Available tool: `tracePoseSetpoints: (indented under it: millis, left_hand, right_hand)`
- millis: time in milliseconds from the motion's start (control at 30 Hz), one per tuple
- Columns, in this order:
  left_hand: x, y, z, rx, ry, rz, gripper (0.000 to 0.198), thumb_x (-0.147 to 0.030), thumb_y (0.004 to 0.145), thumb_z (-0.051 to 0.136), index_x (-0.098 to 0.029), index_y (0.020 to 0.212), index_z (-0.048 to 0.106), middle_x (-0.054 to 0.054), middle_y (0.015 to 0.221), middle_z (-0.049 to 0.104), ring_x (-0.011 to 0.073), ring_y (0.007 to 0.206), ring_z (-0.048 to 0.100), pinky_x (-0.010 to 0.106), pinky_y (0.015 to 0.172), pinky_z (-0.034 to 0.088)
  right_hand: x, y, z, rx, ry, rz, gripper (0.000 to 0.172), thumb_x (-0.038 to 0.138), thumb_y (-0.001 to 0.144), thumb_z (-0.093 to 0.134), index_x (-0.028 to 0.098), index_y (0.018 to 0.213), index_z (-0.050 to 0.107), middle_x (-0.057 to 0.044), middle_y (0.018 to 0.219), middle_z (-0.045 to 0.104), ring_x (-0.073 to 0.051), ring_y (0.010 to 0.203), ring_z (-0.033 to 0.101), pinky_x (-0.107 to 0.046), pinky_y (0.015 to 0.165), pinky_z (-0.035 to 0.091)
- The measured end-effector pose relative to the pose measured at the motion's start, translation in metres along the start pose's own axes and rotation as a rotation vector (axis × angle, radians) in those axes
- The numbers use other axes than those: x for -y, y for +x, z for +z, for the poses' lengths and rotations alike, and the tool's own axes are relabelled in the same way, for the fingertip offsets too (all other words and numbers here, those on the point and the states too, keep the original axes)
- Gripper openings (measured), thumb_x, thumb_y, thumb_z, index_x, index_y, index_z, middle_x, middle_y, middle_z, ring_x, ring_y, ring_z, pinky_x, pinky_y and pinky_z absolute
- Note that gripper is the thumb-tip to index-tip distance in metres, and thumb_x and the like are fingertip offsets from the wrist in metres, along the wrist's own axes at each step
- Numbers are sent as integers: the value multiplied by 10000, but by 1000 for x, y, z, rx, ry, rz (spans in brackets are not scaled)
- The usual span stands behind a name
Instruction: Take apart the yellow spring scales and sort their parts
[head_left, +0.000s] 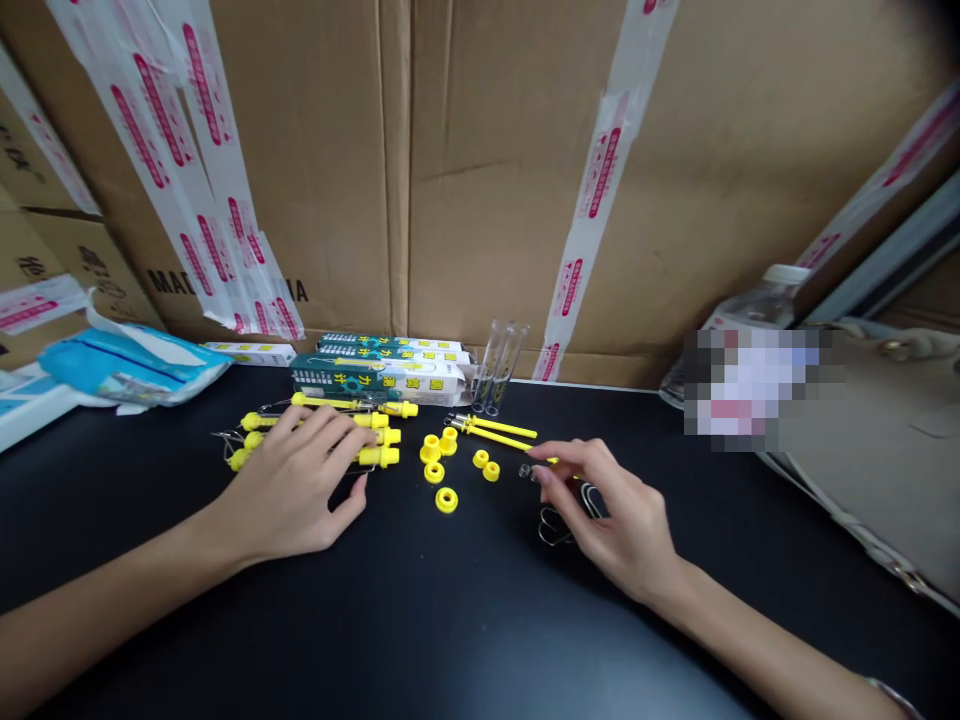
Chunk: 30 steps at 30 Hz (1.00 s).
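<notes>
My left hand (pixel 315 470) lies flat over a row of spring scales with yellow end caps (pixel 379 457), covering their middles. My right hand (pixel 604 505) is held low on the right. Its thumb and index fingertips are apart, beside a tiny clear or metal piece (pixel 524 471); nothing shows held between them. Wire hooks (pixel 555 527) lie partly under this hand. Between the hands are several loose yellow caps and rings (pixel 446 500), with two small yellow rings (pixel 486 465) nearer the right hand. Yellow rods (pixel 502 434) lie behind these.
Labelled cardboard cartons (pixel 382 378) lie at the back, next to upright clear tubes (pixel 495 370). A blue wipes pack (pixel 135 365) is at the left. On the right stand a plastic bottle (pixel 772 295) and a beige bag (pixel 877 470). Large taped boxes (pixel 487 180) wall off the black table's far side.
</notes>
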<state>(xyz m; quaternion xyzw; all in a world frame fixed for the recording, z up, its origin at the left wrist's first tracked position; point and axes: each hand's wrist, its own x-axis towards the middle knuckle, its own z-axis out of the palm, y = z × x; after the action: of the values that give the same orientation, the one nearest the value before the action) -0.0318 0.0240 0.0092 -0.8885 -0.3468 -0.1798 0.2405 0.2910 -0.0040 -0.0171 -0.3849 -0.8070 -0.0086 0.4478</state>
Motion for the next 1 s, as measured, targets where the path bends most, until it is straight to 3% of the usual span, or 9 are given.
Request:
tracePoseSetpoints:
  millis: [233, 433, 567, 667, 767, 867, 1000]
  left_hand:
    - [-6, -2, 0, -36, -77, -13, 160, -287, 920, 557, -159, 963, 642, 75, 927, 680, 266, 880, 624, 414, 775, 480]
    - [-12, -2, 1, -79, 53, 54, 158, -246, 945, 542, -114, 923, 626, 105, 867, 668, 295, 876, 635, 432, 760, 522]
    - [-16, 1, 1, -150, 109, 84, 97, -180, 947, 552, -98, 954, 602, 160, 1014, 699, 358, 1017, 647, 492, 825, 534]
    - [-16, 0, 3, -198, 51, 80, 62, -136, 954, 550, -104, 1000, 577, 158, 1044, 716, 319, 1005, 683, 465, 838, 555]
    - [-20, -2, 4, -283, -5, 109, 66, -179, 964, 579, -125, 996, 560, 121, 960, 731, 232, 843, 725, 338, 709, 579]
    - [-34, -2, -2, -331, -82, 156, 83, -208, 967, 593, -147, 961, 537, 82, 869, 724, 173, 690, 698, 271, 561, 535]
    - [-60, -3, -15, -317, -199, 252, 90, -129, 993, 484, -170, 946, 551, 58, 861, 739, 169, 653, 669, 286, 544, 516]
  right_hand:
    - [2, 0, -1, 24, 35, -71, 209, 83, 955, 559, 196, 1128, 591, 31, 690, 587, -123, 601, 557, -283, 658, 463]
    - [5, 1, -3, 55, 41, -91, 205, 66, 952, 547, 189, 1104, 608, 10, 712, 580, -133, 632, 559, -282, 632, 452]
    - [7, 3, -5, 73, 52, -136, 203, 52, 944, 534, 185, 1078, 607, -8, 728, 618, -144, 646, 566, -285, 616, 452]
    - [11, 2, -4, 91, 79, -150, 217, 47, 942, 518, 193, 1078, 604, -8, 744, 640, -141, 633, 564, -285, 617, 459]
    - [23, -1, -2, 122, 133, -83, 191, 85, 955, 531, 201, 1094, 595, -9, 776, 644, -135, 646, 587, -268, 625, 476]
    - [43, -4, 0, 213, 212, 46, 57, 219, 980, 568, 207, 1031, 591, 3, 763, 627, -124, 631, 587, -235, 582, 458]
    - [65, -5, 6, 436, 313, 145, 264, 410, 1036, 454, 215, 880, 539, 18, 740, 613, -112, 618, 562, -223, 586, 426]
